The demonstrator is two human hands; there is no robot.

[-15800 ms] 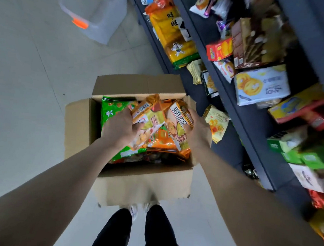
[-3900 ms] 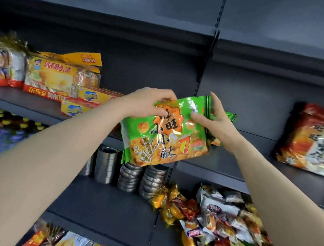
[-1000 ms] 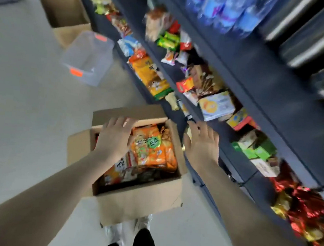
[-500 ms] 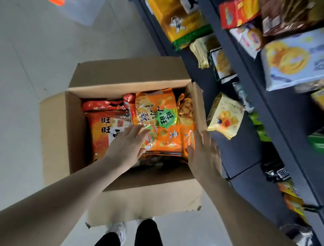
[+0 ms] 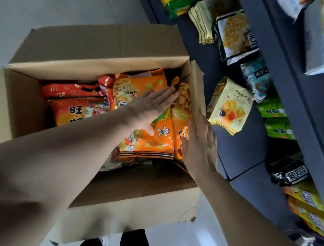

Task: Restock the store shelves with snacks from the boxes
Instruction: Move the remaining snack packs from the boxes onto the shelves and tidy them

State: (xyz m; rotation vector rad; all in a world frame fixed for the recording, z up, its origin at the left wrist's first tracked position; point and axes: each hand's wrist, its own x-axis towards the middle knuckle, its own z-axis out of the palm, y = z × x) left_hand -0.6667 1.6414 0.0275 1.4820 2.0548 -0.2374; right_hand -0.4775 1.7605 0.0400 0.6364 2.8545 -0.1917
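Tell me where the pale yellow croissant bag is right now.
In the head view, the croissant bag stands on the low dark shelf, just right of the cardboard box, beyond the right hand.

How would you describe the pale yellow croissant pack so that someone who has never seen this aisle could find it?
Start at the open cardboard box on the floor, then look just past its right wall to the dark shelf beside it. The croissant pack stands there alone near the shelf edge. Unlike the green packs behind it, it is pale yellow, printed with golden pastries and the word Croissant.
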